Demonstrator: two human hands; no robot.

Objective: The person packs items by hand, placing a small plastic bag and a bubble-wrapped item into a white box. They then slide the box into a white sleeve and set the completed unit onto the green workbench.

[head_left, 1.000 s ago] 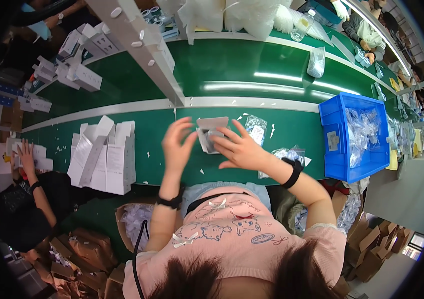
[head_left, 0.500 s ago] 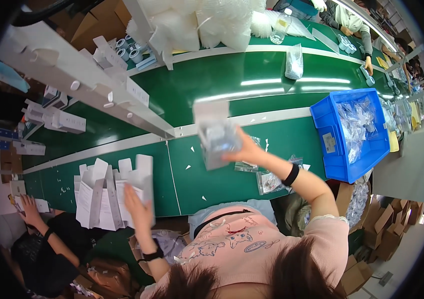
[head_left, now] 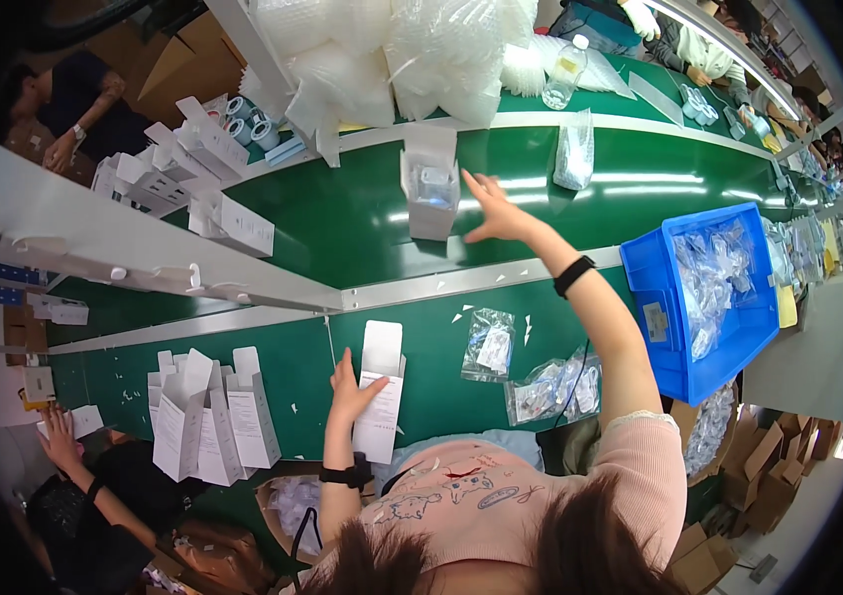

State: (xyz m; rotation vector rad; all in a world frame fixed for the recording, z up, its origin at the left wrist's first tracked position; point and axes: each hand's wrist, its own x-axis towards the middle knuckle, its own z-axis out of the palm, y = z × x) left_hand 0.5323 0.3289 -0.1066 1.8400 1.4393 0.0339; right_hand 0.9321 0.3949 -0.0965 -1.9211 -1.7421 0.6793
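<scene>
By the green worktop (head_left: 332, 218), one loaded carton (head_left: 431, 220) stands unclosed beside my spread right hand (head_left: 503, 218); my left hand (head_left: 347, 404) touches another box (head_left: 380, 421), grip unclear.

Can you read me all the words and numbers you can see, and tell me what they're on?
I can't quote any; none reads clearly.
White box by the left hand: lines of print, too small.
Group of white boxes further left: print, too small.
Pink shirt: drawings and little marks, too blurred.
Blue bin: pale label, too small.
Clear bag: white paper inside, too blurred.
</scene>
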